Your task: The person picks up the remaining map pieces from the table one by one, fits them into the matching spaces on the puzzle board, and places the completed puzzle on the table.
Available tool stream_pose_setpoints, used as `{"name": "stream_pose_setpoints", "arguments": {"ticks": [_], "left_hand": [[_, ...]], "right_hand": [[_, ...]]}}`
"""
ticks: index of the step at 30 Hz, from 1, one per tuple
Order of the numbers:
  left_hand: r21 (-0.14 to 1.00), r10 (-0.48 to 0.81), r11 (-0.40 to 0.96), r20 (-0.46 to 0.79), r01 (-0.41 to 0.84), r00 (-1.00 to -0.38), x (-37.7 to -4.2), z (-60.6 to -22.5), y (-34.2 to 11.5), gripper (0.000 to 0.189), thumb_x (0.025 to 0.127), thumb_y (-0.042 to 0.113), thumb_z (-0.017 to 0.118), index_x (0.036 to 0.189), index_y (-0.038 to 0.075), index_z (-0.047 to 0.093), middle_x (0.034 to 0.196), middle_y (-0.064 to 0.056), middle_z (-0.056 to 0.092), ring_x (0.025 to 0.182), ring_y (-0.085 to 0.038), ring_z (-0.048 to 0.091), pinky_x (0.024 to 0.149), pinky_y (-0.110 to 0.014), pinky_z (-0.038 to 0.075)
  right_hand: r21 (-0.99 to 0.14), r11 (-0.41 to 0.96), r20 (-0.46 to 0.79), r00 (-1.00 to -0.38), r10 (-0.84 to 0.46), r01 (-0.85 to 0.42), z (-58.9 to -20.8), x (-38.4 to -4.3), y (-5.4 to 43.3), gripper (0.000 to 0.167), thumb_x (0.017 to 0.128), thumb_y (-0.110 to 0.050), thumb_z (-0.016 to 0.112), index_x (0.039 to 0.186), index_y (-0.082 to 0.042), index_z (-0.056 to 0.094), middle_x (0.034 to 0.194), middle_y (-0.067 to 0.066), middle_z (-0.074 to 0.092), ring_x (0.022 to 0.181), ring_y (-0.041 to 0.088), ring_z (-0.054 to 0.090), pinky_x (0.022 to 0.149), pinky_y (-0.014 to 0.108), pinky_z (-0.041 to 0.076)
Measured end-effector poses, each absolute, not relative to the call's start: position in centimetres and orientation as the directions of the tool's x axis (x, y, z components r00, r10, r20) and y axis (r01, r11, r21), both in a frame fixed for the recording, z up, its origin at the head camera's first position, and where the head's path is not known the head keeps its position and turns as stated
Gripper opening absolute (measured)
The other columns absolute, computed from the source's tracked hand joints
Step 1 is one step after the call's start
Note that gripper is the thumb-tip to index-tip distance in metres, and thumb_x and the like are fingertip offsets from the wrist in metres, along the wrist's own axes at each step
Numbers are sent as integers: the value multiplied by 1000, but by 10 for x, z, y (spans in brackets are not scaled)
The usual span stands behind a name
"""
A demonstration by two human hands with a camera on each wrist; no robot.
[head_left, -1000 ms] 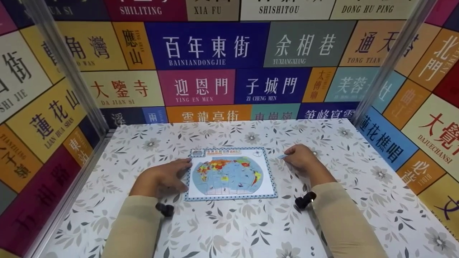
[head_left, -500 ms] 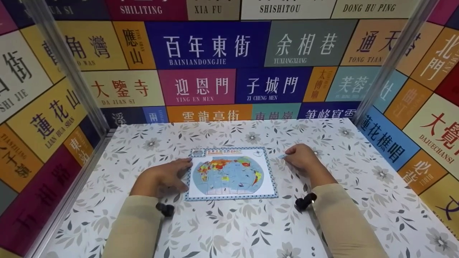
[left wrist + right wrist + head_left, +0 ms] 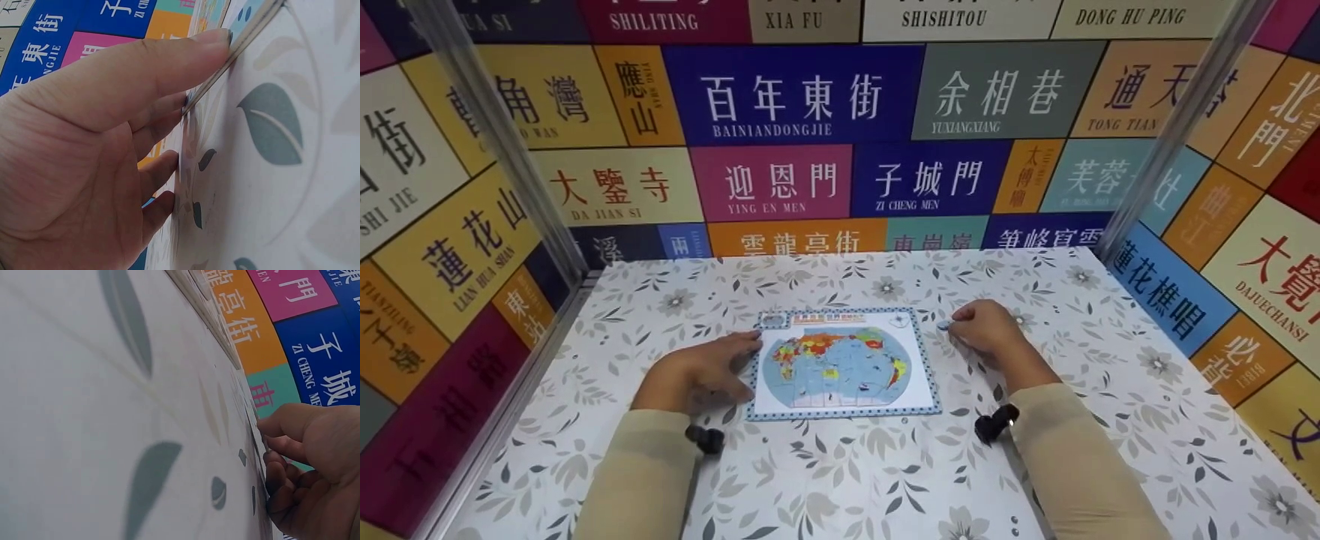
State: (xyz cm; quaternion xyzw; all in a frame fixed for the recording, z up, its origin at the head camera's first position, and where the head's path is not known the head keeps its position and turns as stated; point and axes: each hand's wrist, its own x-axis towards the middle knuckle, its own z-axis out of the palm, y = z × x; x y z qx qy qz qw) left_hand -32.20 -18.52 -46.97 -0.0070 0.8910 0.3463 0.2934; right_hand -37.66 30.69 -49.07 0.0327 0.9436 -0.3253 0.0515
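A world map jigsaw puzzle [image 3: 840, 367] in a blue dotted frame lies flat on the table. At its left edge rests my left hand [image 3: 706, 365], thumb and fingers spread and fairly straight. The left wrist view shows that thumb [image 3: 185, 62] against the board's edge [image 3: 247, 39], with the other fingertips touching beside it. To the right of the board, my right hand [image 3: 986, 328] pinches a small light blue puzzle piece [image 3: 943, 325] between thumb and fingertips, apart from the frame. In the right wrist view the fingers [image 3: 287, 424] mostly hide the piece.
A white tablecloth [image 3: 840, 480] with grey leaves and flowers covers the table. Walls of coloured panels with Chinese lettering [image 3: 795, 97] stand behind and at both sides. Clear upright strips [image 3: 1166, 135] mark the corners. Dark wrist cameras [image 3: 997, 422] sit at both cuffs.
My right hand has shifted slightly left, and the puzzle piece in its fingertips has turned a little. The left hand and the board stay where they were.
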Motion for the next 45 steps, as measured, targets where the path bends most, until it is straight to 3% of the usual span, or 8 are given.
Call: {"name": "stream_pose_setpoints", "arguments": {"ticks": [5, 16, 28, 35, 41, 45], "left_hand": [[594, 234, 795, -490, -126, -840, -326, -475, -187, 105, 72, 21, 98, 160, 47, 46, 178, 24, 19, 171, -27, 4, 136, -66, 9], [601, 202, 778, -516, -184, -832, -327, -475, -186, 105, 70, 22, 99, 157, 50, 48, 177, 26, 19, 171, -27, 3, 135, -67, 8], [649, 207, 725, -523, -230, -826, -324, -473, -189, 108, 68, 17, 99, 157, 49, 48, 178, 23, 19, 171, -29, 1, 136, -66, 7], [654, 211, 722, -519, -226, -828, -322, -472, -187, 107, 71, 16, 99, 159, 46, 47, 180, 20, 17, 171, -31, 0, 136, -65, 9], [655, 188, 706, -541, -270, -820, -323, -475, -187, 109, 68, 15, 99, 158, 49, 47, 180, 20, 16, 171, -33, 0, 134, -68, 12], [658, 191, 701, -544, -274, -817, -323, -475, -187, 111, 68, 15, 99, 158, 50, 46, 180, 20, 15, 171, -33, -1, 134, -68, 12]], "right_hand": [[-601, 797, -99, -995, -3, 57, -485, -376, 295, 37, 99, -35, 72, 123, -8, 74, 123, 15, 72, 106, 29, 65, 96, 45, 56], [-653, 749, -161, -987, 8, 112, -474, -377, 262, 32, 99, -33, 70, 123, -12, 73, 121, 10, 72, 103, 23, 65, 89, 37, 56], [-680, 722, -200, -980, -11, 131, -468, -376, 209, 28, 99, -34, 73, 122, -18, 74, 125, 5, 69, 114, 24, 62, 104, 42, 54], [-684, 728, -71, -990, -125, -43, -470, -370, 174, 29, 98, -31, 72, 121, -15, 78, 117, 7, 73, 103, 23, 64, 92, 41, 56], [-703, 708, -70, -983, -172, -74, -469, -366, 146, 26, 98, -32, 72, 118, -17, 78, 114, 3, 73, 97, 20, 65, 84, 38, 58], [-702, 702, -47, -976, -213, -119, -471, -367, 131, 22, 98, -30, 74, 115, -16, 79, 113, 4, 73, 98, 19, 65, 86, 39, 57]]}}
